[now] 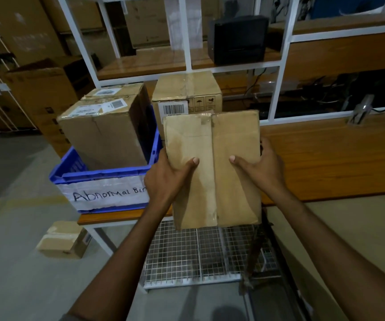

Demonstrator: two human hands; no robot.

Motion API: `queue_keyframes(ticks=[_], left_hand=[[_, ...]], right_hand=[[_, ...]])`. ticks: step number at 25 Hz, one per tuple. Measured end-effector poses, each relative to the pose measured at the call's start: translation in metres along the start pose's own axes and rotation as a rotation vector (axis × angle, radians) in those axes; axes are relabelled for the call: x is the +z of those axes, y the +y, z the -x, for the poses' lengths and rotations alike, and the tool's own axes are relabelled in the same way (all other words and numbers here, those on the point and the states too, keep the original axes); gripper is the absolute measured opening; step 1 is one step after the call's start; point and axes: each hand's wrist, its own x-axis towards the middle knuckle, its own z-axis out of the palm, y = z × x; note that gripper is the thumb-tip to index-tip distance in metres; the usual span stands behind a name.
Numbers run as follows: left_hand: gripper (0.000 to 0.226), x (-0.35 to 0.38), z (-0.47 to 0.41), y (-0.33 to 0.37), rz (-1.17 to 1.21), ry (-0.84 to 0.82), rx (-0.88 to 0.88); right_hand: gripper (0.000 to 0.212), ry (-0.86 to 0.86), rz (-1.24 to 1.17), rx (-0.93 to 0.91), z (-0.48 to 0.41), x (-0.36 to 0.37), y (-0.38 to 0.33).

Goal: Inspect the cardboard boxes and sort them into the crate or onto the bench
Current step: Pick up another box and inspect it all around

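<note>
The left hand (166, 179) and right hand (264, 172) clasp the side edges of the cardboard box (212, 135), thumbs pressed on its top face. The box sits between them, extending toward twelve o'clock. The blue crate (103, 176) stands at nine o'clock and the bench (325, 158) at three.

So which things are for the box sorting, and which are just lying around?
For the job:
cardboard box, held in the left hand and right hand; blue crate with a big box inside; barcode box; bench.

Just lying about:
black machine on the shelf; cables; wire rack; small box on the floor, maybe.
</note>
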Motion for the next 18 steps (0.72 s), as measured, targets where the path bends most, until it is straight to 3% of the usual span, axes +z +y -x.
queue_keyframes(ticks=[4,10,13,18], left_hand=[[0.078,-0.006,-0.009,-0.002,-0.003,0.017,-0.016],[0.108,0.011,0.003,-0.036,0.127,-0.228,0.005],[0.111,0.007,-0.003,-0.035,0.203,-0.154,0.085],[0.114,0.009,-0.030,-0.020,0.286,-0.016,0.122]], right_hand=[[0.080,0.013,-0.039,-0.033,-0.005,-0.004,-0.006],[0.092,-0.232,-0.072,0.043,0.022,0.005,0.035],[0.085,-0.181,-0.105,-0.025,0.016,0.000,0.026],[0.093,-0.113,-0.133,-0.154,-0.027,-0.007,-0.001]])
